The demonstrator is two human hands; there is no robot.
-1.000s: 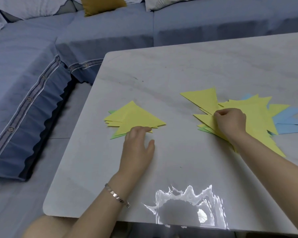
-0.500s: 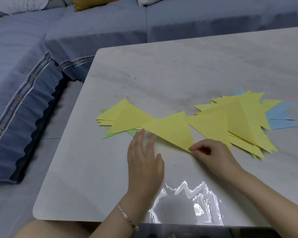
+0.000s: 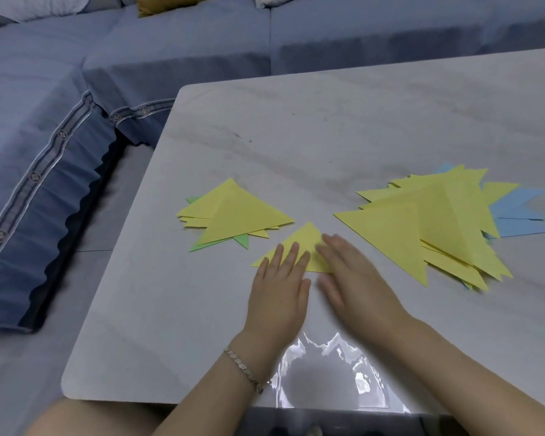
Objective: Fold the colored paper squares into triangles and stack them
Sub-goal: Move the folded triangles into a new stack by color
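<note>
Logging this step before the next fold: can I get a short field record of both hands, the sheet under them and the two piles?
yellow triangle: flat on the table, between the piles
left hand: flat, fingers straight on the triangle
right hand: flat on the triangle, slightly blurred
left pile: yellow on top, green beneath
right pile: larger yellow pieces on top, blue beneath

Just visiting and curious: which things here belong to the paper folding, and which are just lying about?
In the job: small yellow triangle pressed flat under left hand and right hand; left stack of triangles; right pile of yellow and blue papers.
Just lying about: white table, blue sofa, mustard cushion, bracelet.
</note>
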